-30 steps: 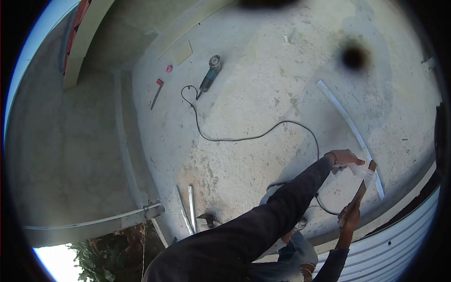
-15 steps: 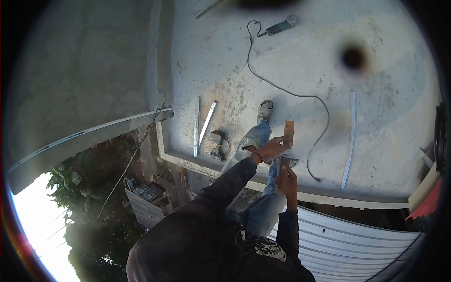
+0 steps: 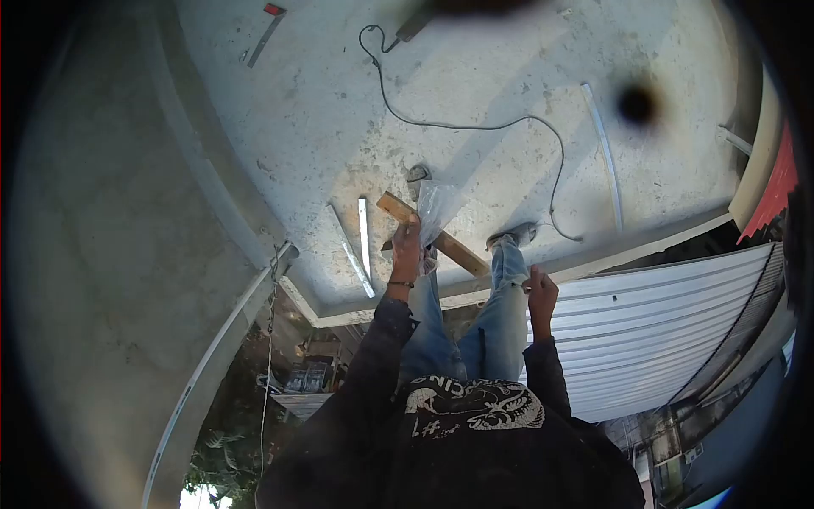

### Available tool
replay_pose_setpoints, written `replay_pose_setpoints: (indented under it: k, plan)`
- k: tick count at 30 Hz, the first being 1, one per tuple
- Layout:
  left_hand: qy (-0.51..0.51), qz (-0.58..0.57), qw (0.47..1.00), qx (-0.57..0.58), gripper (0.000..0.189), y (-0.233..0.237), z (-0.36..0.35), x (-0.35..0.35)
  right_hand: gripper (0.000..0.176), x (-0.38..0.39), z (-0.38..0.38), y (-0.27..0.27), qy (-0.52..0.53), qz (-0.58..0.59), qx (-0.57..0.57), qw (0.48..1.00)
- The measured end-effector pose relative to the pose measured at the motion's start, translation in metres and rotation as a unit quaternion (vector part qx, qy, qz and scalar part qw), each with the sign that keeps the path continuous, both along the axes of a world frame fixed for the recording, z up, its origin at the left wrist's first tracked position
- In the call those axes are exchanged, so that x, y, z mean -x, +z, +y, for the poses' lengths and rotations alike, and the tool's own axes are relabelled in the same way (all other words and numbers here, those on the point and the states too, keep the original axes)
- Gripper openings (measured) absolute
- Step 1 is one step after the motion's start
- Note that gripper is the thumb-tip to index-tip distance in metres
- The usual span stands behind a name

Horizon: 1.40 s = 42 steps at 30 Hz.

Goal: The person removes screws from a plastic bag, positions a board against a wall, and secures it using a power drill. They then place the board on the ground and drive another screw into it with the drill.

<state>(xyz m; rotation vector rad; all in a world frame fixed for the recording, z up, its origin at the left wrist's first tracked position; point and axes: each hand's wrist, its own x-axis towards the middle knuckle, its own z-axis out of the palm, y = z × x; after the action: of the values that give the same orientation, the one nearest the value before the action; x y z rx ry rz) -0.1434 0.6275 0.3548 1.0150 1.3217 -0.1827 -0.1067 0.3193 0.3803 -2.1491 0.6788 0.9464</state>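
Note:
My left hand (image 3: 406, 254) is closed around a narrow wooden board (image 3: 462, 254), which slants down to the right in front of my legs. A crumpled clear plastic bag (image 3: 434, 208) hangs at the same hand, beside the board. Apart from the board, my right hand (image 3: 542, 293) is near my jeans with its fingers drawn together. Whether anything small is pinched there is too small to tell. Part of the board's middle is hidden behind my left hand and the bag.
Two metal strips (image 3: 365, 233) lie left of my feet, and a longer strip (image 3: 604, 157) to the right. A power tool (image 3: 413, 25) trails a dark cord (image 3: 492, 128) across the concrete floor. A low ledge (image 3: 593, 261) borders corrugated roofing (image 3: 644, 322).
My right hand has let go of the board and moved right. The board has turned from upright to slanting in my left hand. The plastic bag shows more clearly, and the view has shifted.

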Motion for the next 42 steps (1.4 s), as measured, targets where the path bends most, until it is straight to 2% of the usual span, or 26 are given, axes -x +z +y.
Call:
replay_pose_setpoints:
  k: [2,3,5,6,9,10,11,13,15,16,18,21,23,24,26,30,31,32,33,35,36,37,38,39,40,42]
  plan:
    - [-0.036,-0.026,0.999,-0.027,0.048,-0.001,0.039,-0.017,0.031,0.012,0.037,0.001,-0.126,-0.067,-0.072,0.987]
    - [-0.063,-0.044,0.996,-0.04,0.048,0.005,0.053,-0.024,0.031,0.016,0.049,0.004,-0.139,-0.066,-0.075,0.985]
    - [-0.121,-0.028,0.992,-0.038,0.051,0.013,0.077,-0.037,0.037,0.026,0.067,0.011,-0.05,0.024,-0.037,0.998]
    - [-0.113,-0.034,0.993,-0.024,0.049,0.014,0.082,-0.043,0.039,0.033,0.076,0.011,-0.078,0.031,0.016,0.996]
    - [-0.136,-0.017,0.991,-0.008,0.05,0.015,0.087,-0.047,0.044,0.067,0.076,0.006,-0.099,-0.005,0.056,0.993]
    - [-0.107,-0.028,0.994,0.012,0.052,0.015,0.086,-0.046,0.046,0.08,0.074,0.0,-0.106,-0.024,0.068,0.992]
    - [-0.081,-0.039,0.995,0.032,0.054,0.013,0.084,-0.045,0.046,0.094,0.066,-0.015,-0.128,-0.024,0.062,0.989]
    - [-0.129,-0.036,0.99,0.038,0.059,0.013,0.078,-0.041,0.043,0.142,0.049,-0.046,-0.131,-0.104,0.087,0.982]
    - [-0.113,-0.049,0.984,0.126,0.062,0.014,0.067,-0.04,0.037,0.18,0.042,-0.071,-0.229,-0.097,0.055,0.967]
    - [-0.156,-0.03,0.972,0.171,0.068,0.027,0.056,-0.045,0.036,0.211,0.037,-0.084,-0.286,-0.077,0.036,0.955]
    - [-0.157,0.049,0.974,0.156,0.07,0.03,0.026,-0.049,0.027,0.25,0.035,-0.101,-0.436,0.084,0.006,0.896]
    - [-0.23,0.111,0.951,0.174,0.079,-0.032,0.023,-0.036,0.025,0.365,0.068,-0.196,-0.518,0.18,0.032,0.836]
    - [-0.294,0.159,0.932,0.141,0.082,-0.041,0.002,-0.043,0.028,0.427,0.114,-0.251,-0.679,0.245,-0.081,0.688]
    - [-0.319,0.177,0.921,0.137,0.082,-0.054,-0.001,-0.045,0.028,0.437,0.137,-0.265,-0.699,0.254,-0.081,0.663]
    - [-0.345,0.231,0.9,0.132,0.079,-0.088,-0.005,-0.05,0.025,0.428,0.173,-0.297,-0.792,0.283,-0.113,0.529]
    - [-0.456,0.266,0.846,0.079,0.078,-0.157,0.006,-0.066,0.029,0.418,0.222,-0.388,-0.855,0.286,-0.11,0.418]
    - [-0.468,0.267,0.84,0.063,0.073,-0.168,0.01,-0.07,0.038,0.435,0.241,-0.43,-0.871,0.246,-0.029,0.425]
    - [-0.477,0.265,0.837,0.045,0.068,-0.177,0.014,-0.07,0.043,0.429,0.244,-0.449,-0.878,0.22,0.036,0.422]
    - [-0.482,0.276,0.831,0.032,0.068,-0.187,0.016,-0.068,0.049,0.413,0.238,-0.456,-0.881,0.201,0.107,0.415]
    - [-0.522,0.199,0.829,-0.031,0.057,-0.199,0.014,-0.071,0.062,0.398,0.216,-0.465,-0.867,0.179,0.174,0.431]
    - [-0.5,0.192,0.844,-0.028,0.053,-0.201,0.009,-0.07,0.051,0.421,0.223,-0.49,-0.819,0.186,0.18,0.513]
    - [-0.521,0.204,0.828,-0.034,0.065,-0.201,0.003,-0.073,0.042,0.455,0.234,-0.509,-0.723,0.198,0.147,0.646]
    - [-0.537,0.21,0.816,-0.043,0.078,-0.2,-0.002,-0.077,0.035,0.484,0.242,-0.529,-0.577,0.2,0.113,0.784]
    - [-0.53,0.206,0.822,-0.034,0.07,-0.197,-0.003,-0.08,0.032,0.504,0.25,-0.538,-0.485,0.182,0.085,0.851]
    - [-0.518,0.203,0.83,-0.02,0.062,-0.195,-0.002,-0.081,0.032,0.514,0.254,-0.535,-0.456,0.16,0.088,0.871]
    - [-0.489,0.251,0.835,0.021,0.077,-0.18,0.002,-0.082,0.032,0.532,0.261,-0.529,-0.397,0.114,0.098,0.906]
